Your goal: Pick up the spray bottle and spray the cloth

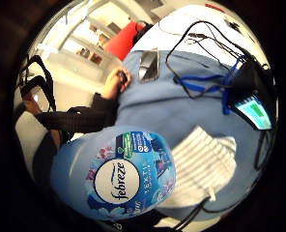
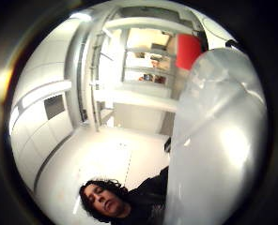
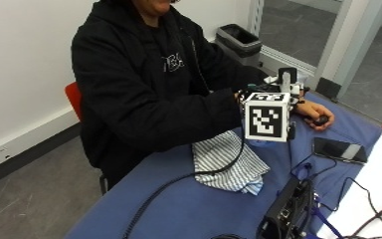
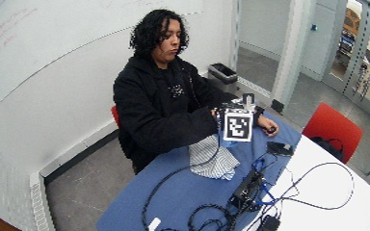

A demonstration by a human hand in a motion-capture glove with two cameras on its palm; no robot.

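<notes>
Bottle (image 1: 119, 176) is raised off the counter (image 3: 178, 204) beside the striped cloth (image 3: 227, 162), upright, its long axis near vertical; the nozzle's heading cannot be read, as the right hand (image 3: 290, 102) is largely hidden. The hand appears wrapped round the bottle's upper part, though the fingers themselves are not visible. For a good spray, turn the nozzle toward the cloth, then squeeze the trigger.
</notes>
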